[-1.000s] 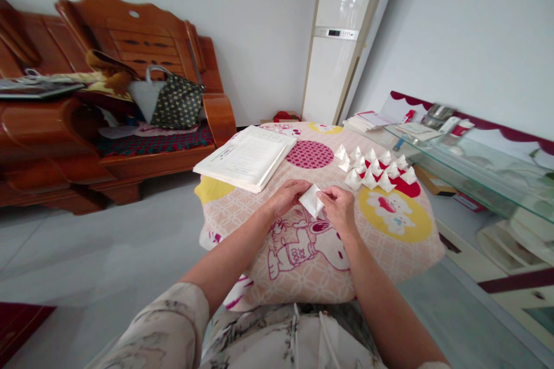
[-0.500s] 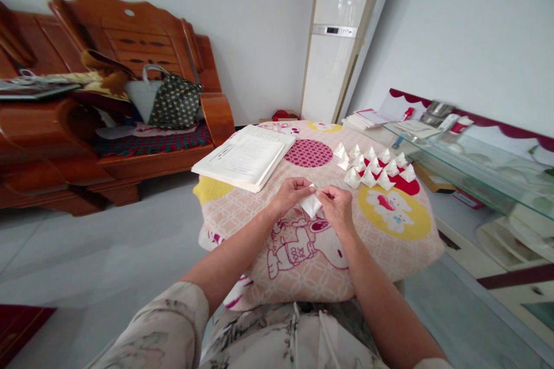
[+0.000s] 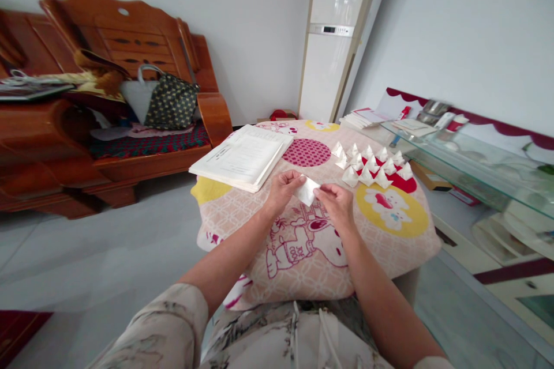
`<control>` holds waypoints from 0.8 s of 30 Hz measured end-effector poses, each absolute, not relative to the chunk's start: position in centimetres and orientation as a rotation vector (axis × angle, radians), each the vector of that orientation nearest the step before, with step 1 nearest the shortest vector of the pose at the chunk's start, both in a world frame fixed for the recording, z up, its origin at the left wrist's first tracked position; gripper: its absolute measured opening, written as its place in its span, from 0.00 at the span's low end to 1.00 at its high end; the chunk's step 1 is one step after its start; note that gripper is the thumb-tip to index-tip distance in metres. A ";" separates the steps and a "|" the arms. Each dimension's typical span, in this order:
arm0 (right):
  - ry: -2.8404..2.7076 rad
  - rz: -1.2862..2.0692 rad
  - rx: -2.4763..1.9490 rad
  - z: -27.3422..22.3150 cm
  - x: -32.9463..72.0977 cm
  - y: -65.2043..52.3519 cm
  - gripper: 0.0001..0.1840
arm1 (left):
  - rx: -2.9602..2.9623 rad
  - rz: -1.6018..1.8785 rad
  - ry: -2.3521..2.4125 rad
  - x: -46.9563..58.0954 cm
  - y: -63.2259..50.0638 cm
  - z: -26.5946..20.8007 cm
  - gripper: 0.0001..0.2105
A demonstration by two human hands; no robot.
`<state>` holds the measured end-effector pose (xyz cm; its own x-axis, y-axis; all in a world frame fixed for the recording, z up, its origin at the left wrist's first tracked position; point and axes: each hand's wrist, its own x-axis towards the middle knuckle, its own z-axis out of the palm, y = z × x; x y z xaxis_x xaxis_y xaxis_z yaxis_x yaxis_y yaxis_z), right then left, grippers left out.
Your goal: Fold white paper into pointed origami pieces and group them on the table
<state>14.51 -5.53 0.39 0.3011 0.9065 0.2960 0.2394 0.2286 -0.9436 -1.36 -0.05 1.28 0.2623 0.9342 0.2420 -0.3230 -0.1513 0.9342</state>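
Between left grip (image 3: 281, 191) and right grip (image 3: 340, 203), white paper (image 3: 307, 191) (lower corner free) is pinched by both.

A pink, printed, cloth-covered table (image 3: 389, 253) fills the middle of the frame; a paper stack (image 3: 244, 158) lies on it left of centre, and folded papers (image 3: 367, 176) stand in rows right of centre.

I count one slip (image 3: 307, 191), about thirteen folded shapes (image 3: 366, 177), two paper stacks (image 3: 246, 155).
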 end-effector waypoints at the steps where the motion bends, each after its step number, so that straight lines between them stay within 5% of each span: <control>1: -1.219 0.761 -1.293 0.4 14.5 -5.5 0.19 | 1.258 1.250 0.657 -1.4 -0.1 1.4 0.20; 24: -1.197 0.860 -1.171 1.1 14.2 -6.1 0.14 | 1.350 1.233 0.596 -2.1 0.1 1.5 0.19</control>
